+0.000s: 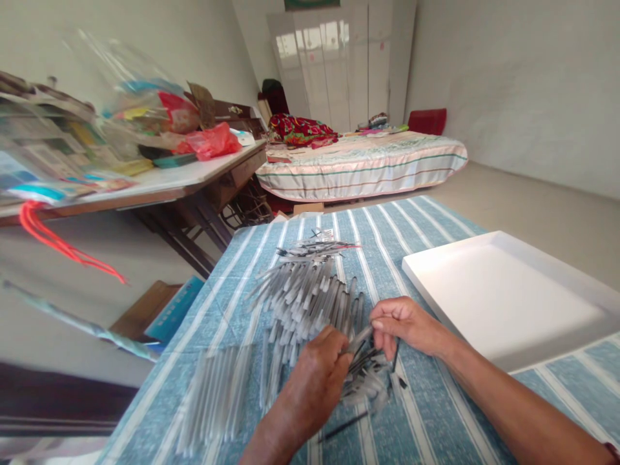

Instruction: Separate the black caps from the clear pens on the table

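Note:
My left hand (320, 365) is closed around one end of a translucent grey pen (361, 337). At its other end the fingertips of my right hand (404, 323) pinch the pen, partly hiding it. Just below my hands lies a heap of small clear and black pen parts (371, 382), blurred in places. A large pile of grey pens (303, 294) spreads beyond my left hand. To the left, a neat row of clear pen barrels (217, 387) lies side by side. Thin dark pieces like refills (317, 248) are gathered at the far end of the pile.
A shallow white tray (508, 297) sits on the right of the striped blue tablecloth (232, 297). Left stands a desk (188, 184) with plastic bags and a red bag (213, 142). Behind are a bed (363, 171) and a pale wardrobe (334, 71).

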Motion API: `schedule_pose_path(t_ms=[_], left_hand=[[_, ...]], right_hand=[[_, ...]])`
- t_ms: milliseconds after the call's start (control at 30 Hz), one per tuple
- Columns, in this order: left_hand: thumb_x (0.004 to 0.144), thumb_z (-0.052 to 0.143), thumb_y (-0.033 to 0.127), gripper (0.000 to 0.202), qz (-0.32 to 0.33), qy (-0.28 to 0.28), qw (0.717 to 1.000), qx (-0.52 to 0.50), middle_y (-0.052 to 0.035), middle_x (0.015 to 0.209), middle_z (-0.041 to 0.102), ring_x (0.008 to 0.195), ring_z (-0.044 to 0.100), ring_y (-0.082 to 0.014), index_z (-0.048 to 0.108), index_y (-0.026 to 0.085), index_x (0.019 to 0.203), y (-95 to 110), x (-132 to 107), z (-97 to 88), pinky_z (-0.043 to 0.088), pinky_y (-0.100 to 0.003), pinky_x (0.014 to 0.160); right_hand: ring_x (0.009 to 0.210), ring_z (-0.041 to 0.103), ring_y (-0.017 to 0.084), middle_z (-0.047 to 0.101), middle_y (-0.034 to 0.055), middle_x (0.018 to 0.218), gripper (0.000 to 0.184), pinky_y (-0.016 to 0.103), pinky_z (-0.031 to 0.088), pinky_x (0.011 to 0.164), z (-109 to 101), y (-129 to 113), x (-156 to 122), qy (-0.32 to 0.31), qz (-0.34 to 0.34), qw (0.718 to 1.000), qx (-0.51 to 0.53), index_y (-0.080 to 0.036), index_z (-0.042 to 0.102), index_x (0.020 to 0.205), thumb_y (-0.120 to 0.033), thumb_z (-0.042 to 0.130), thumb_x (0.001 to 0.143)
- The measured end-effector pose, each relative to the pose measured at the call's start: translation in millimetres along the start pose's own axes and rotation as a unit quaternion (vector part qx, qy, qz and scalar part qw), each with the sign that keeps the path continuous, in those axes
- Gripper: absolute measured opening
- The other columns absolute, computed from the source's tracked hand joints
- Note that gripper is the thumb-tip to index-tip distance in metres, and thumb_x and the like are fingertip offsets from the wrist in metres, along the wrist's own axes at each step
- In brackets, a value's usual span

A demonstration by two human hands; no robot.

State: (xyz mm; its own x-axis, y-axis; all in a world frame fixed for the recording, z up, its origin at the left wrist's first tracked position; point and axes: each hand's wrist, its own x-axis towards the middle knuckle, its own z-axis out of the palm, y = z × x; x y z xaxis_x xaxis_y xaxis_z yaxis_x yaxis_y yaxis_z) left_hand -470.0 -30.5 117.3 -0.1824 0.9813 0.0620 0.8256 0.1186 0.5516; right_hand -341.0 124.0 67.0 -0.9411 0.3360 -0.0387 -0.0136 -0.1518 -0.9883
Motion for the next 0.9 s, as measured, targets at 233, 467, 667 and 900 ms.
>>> schedule_pose_path(t_ms=[233, 467, 667, 900], left_hand=[[0.083, 0.038, 0.013, 0.015, 0.007, -0.02, 1.0, 0.016, -0.0034, 0.08, 0.051, 0.073, 0.05, -0.014, 0.044, 0.018, 0.07, -1.9, -1.4, -1.5, 0.037, -0.024, 0.064], [0.082, 0.038, 0.012, 0.015, 0.006, -0.025, 0.999, 0.034, -0.0046, 0.081, 0.053, 0.074, 0.051, -0.0146, 0.045, 0.018, 0.07, -4.9, -1.7, 0.5, 0.039, -0.025, 0.064], [0.083, 0.038, 0.013, 0.016, 0.011, -0.022, 0.999, 0.042, -0.0046, 0.081, 0.053, 0.073, 0.052, -0.0144, 0.046, 0.018, 0.069, -7.1, -1.7, 0.2, 0.038, -0.024, 0.063], [0.083, 0.038, 0.013, 0.017, 0.014, -0.016, 0.999, 0.037, -0.0035, 0.078, 0.052, 0.073, 0.052, -0.014, 0.045, 0.018, 0.069, -8.7, -1.7, -3.2, 0.038, -0.023, 0.063]], right_hand=[[0.035, 0.055, 0.008, 0.059, -0.0013, 0.049, 0.041, 0.016, 0.037, 0.035, 4.0, 1.8, 1.4, 0.042, 0.037, 0.996, -0.063, -0.013, 0.05, 0.061, -0.051, 0.052, 0.076], [0.038, 0.057, 0.01, 0.062, -0.0013, 0.053, 0.038, 0.017, 0.039, 0.036, 4.6, 2.7, 0.5, 0.018, 0.063, 0.996, -0.058, -0.015, 0.048, 0.069, -0.052, 0.054, 0.075], [0.042, 0.059, 0.01, 0.063, -0.0012, 0.058, 0.035, 0.017, 0.042, 0.039, 3.6, 2.4, 0.1, -0.014, 0.06, 0.997, -0.045, -0.015, 0.048, 0.075, -0.049, 0.057, 0.074], [0.033, 0.054, 0.009, 0.06, -0.002, 0.05, 0.038, 0.015, 0.036, 0.033, 5.0, 5.8, 0.9, 0.009, 0.07, 0.997, -0.043, -0.014, 0.047, 0.07, -0.052, 0.05, 0.077]])
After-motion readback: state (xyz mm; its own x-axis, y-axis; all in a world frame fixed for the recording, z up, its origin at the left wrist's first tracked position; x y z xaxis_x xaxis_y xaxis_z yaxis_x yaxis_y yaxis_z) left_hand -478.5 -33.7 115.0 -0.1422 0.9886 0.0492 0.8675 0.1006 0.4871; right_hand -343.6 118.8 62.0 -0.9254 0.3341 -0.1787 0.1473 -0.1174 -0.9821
